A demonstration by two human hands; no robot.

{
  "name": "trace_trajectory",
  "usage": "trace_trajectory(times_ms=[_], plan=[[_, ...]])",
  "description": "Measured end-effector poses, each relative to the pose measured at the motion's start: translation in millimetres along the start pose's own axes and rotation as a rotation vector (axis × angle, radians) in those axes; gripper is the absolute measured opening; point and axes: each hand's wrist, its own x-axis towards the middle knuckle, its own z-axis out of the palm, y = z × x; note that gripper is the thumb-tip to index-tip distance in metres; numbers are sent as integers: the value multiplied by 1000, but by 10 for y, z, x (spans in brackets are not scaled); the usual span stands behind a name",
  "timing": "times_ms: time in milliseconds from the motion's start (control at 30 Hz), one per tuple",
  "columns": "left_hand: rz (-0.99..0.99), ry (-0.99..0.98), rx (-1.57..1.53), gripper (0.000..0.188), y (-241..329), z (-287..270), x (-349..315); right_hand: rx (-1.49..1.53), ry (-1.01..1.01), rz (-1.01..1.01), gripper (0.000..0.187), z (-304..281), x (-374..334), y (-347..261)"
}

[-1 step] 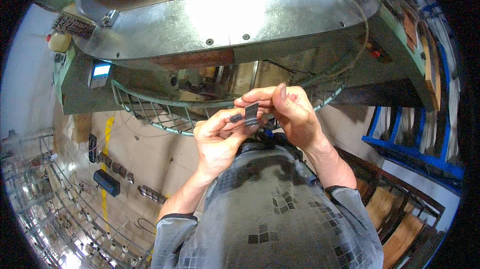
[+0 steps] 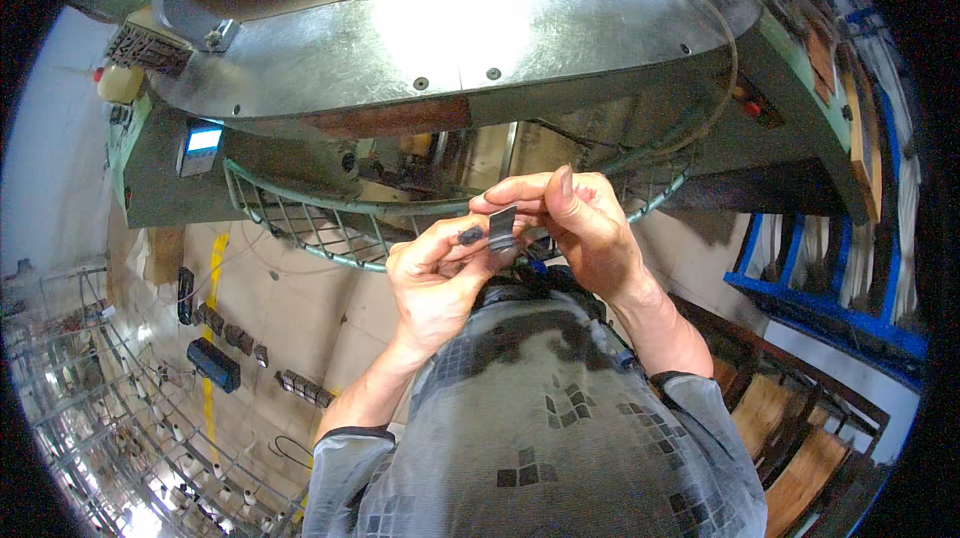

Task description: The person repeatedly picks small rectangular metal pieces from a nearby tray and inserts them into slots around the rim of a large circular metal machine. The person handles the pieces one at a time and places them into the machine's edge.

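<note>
Between left hand (image 2: pixel 428 283), right hand (image 2: pixel 592 228): dark strip (image 2: pixel 502 228), long axis steep, top leaning right; left fingers (image 2: pixel 440 240) gripping it, right: cannot tell.

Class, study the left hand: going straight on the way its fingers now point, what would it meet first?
Most likely the dark strip just ahead of the left hand, with the right hand beyond; depth is unclear, so hand and strip may be touching.

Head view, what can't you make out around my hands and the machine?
All in the head view:
How left hand and right hand meet the dark strip: the strip hides contact points.
Small dark piece: too small, blurred for detail.
Metal plate centre: washed out by glare.
Machine, far side: cut off by top edge.
</note>
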Motion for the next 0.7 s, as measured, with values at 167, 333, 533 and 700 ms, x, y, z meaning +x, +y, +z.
trace_trajectory(times_ms=[167,333,533,700], plan=[[156,65,136,31,-39,-24,2,-1,8,-12,64,17,32,28],[208,25,311,30,-67,-74,-20,-18,4,1,63,-57,36,97],[184,139,227,31,174,-23,107,-267,-162,-162,41,-106,62,-10],[264,60,-147,42,538,304,573,-618,92,-357,39,93,146,-339]])
